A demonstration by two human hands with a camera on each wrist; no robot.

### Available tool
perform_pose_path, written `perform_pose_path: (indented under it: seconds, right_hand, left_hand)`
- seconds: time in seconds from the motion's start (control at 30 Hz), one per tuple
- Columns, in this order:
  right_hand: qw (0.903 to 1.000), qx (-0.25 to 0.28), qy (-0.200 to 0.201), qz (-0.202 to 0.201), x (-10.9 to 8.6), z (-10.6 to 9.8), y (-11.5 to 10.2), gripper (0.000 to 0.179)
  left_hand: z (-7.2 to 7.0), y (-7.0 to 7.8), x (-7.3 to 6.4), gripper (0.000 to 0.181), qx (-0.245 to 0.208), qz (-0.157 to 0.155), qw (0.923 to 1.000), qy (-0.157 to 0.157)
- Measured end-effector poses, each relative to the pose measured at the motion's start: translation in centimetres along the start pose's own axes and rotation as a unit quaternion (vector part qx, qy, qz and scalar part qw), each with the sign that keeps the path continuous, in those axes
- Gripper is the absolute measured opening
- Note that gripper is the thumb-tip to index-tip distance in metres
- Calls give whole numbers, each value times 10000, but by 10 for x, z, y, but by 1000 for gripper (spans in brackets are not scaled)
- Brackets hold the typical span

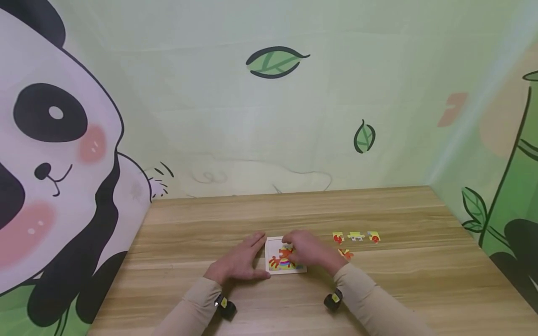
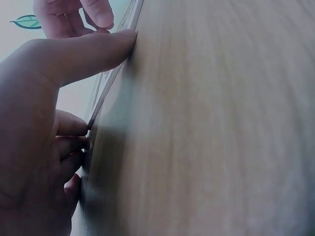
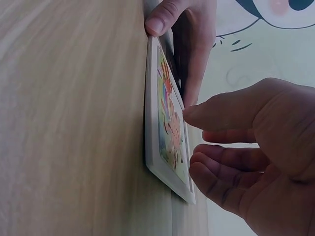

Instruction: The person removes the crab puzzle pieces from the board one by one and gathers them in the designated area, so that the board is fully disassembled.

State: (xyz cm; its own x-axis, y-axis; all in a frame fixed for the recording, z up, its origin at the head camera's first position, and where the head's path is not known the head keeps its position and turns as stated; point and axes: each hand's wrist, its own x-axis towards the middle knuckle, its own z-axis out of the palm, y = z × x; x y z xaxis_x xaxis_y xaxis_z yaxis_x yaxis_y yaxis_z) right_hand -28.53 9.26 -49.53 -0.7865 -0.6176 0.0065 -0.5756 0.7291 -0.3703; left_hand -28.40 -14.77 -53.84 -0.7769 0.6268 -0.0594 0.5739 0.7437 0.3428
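Observation:
A small white-framed jigsaw puzzle (image 1: 269,270) lies flat on the table, partly filled with orange, yellow and striped pieces along its lower part. My left hand (image 1: 240,259) rests along its left side, thumb by the near corner and fingertips by the far corner, fingers fairly straight. Over the puzzle's right half is my right hand (image 1: 313,252). In the right wrist view its thumb (image 3: 221,110) reaches the puzzle's surface and the other fingers are loosely bent, with no piece visible between them. In the head view this hand hides part of the picture.
Right of the puzzle lie several loose jigsaw pieces: a row with a red-and-yellow piece (image 1: 338,237), a pale yellow piece (image 1: 356,236) and another red-and-yellow piece (image 1: 374,236), plus an orange piece (image 1: 346,254) beside my right wrist. A printed backdrop (image 1: 210,116) stands behind the wooden table (image 1: 420,261).

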Motion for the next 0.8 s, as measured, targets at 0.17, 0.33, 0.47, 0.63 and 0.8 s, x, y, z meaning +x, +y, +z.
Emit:
perform_pose_path:
  seconds: [0.17, 0.33, 0.47, 0.63, 0.8]
  right_hand:
    - [9999, -123, -83, 66, 2, 2, -2, 43]
    - [9995, -163, -205, 184, 4, 3, -4, 45]
    - [9993, -200, -251, 206, 6, 5, -4, 46]
    - [9991, -215, -287, 212, 7, 7, -4, 47]
    - [9994, -201, -278, 98, 8, 9, -4, 44]
  left_hand:
    - [1, 0, 0, 106, -16, -8, 10000, 2]
    - [1, 0, 0, 106, -42, -8, 10000, -6]
    - [1, 0, 0, 105, -13, 41, 10000, 23]
    - [1, 0, -1, 105, -1, 87, 10000, 40]
    - [-1, 1, -1, 105, -12, 80, 10000, 26]
